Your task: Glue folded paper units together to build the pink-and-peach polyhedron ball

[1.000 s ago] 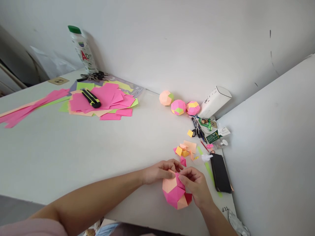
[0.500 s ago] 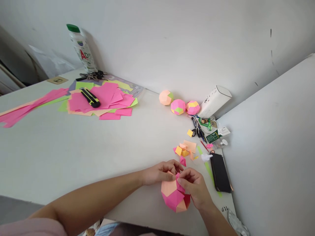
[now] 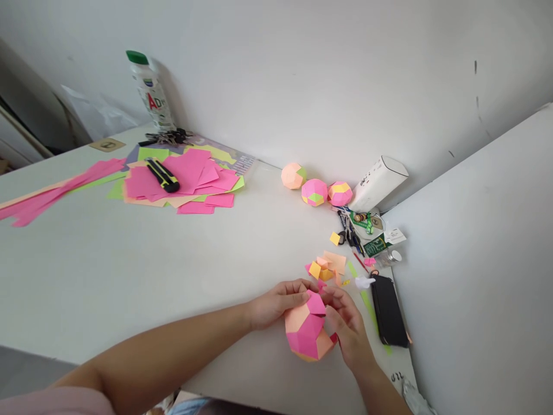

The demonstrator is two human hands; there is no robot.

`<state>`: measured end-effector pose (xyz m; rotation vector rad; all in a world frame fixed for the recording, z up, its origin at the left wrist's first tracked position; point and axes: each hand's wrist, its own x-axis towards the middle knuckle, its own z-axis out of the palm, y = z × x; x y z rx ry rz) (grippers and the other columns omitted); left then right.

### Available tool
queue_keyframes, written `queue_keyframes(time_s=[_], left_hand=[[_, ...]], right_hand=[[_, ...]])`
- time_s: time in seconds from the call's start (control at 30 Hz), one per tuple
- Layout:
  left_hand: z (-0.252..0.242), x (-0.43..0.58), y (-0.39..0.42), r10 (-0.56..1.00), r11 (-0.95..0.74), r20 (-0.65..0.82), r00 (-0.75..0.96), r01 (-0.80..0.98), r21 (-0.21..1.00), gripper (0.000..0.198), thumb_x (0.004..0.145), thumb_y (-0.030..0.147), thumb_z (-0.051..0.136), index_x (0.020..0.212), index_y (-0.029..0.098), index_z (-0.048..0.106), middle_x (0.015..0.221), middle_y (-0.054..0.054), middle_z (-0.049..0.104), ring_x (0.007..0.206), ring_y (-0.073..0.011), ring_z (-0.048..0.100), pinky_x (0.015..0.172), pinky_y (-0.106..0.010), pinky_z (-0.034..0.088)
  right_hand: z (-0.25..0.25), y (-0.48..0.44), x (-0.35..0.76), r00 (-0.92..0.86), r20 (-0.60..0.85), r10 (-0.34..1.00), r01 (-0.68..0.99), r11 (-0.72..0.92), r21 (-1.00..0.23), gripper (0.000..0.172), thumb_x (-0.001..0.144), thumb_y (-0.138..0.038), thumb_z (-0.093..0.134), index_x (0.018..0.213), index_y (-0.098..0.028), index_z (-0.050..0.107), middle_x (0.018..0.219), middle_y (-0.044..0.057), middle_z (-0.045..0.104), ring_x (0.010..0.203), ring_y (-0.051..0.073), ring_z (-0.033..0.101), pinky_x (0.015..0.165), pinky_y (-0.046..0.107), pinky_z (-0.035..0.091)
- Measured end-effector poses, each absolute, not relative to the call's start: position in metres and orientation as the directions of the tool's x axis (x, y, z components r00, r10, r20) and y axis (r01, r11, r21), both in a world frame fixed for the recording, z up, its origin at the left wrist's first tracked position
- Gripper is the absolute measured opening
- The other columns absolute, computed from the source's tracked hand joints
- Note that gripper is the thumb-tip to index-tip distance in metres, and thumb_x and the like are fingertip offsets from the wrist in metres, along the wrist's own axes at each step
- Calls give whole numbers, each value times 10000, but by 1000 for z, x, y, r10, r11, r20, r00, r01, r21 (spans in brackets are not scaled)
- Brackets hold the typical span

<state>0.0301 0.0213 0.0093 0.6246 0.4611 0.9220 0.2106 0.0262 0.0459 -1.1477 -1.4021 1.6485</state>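
Observation:
A partly built paper ball (image 3: 306,334) of pink and peach facets is held above the table's front edge, with a gap along its right side. My left hand (image 3: 276,302) grips its upper left, thumb on the outside and fingers behind. Close to the gap, my right hand (image 3: 348,323) has its thumb and index finger apart, the thumb tip near a pink flap. Just beyond both hands lies a small heap of folded yellow, peach and pink paper pieces (image 3: 326,274).
Finished paper balls (image 3: 314,192) stand by the wall beside a white box (image 3: 379,181). Scissors (image 3: 347,230) and a black pouch (image 3: 389,311) lie right. At left are pink sheets (image 3: 190,170), a utility knife (image 3: 163,174), keys (image 3: 168,137) and a bottle (image 3: 152,95).
The paper ball has tilted and risen slightly in my left hand. My right thumb and index finger have parted from their pinch on the pink flap at its top.

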Motion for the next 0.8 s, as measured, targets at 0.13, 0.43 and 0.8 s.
queue_keyframes(time_s=[0.13, 0.43, 0.8], left_hand=[[15, 30, 21, 852, 451, -132, 506, -584, 675, 308, 770, 417, 658, 946, 166, 635, 978, -69, 616, 851, -182, 571, 750, -296, 420], [17, 30, 21, 857, 454, -141, 496, -597, 661, 230, 743, 364, 690, 767, 144, 626, 801, -17, 545, 721, -125, 505, 673, -247, 394], [17, 27, 21, 809, 483, -124, 575, -531, 696, 251, 700, 334, 732, 861, 158, 655, 888, -36, 608, 806, -166, 579, 744, -284, 435]], right_hand=[[46, 28, 212, -404, -195, 894, 148, -146, -978, 353, 791, -421, 648, 1089, -241, 584, 1038, 109, 644, 899, 245, 602, 760, 358, 499], [44, 33, 211, -484, -62, 873, 232, 61, -971, 252, 855, -365, 558, 667, -199, 582, 807, 51, 600, 782, 199, 553, 718, 310, 445], [43, 36, 213, -522, -90, 848, 197, 18, -980, 296, 848, -439, 546, 691, -197, 612, 751, 42, 564, 718, 188, 524, 661, 298, 441]])
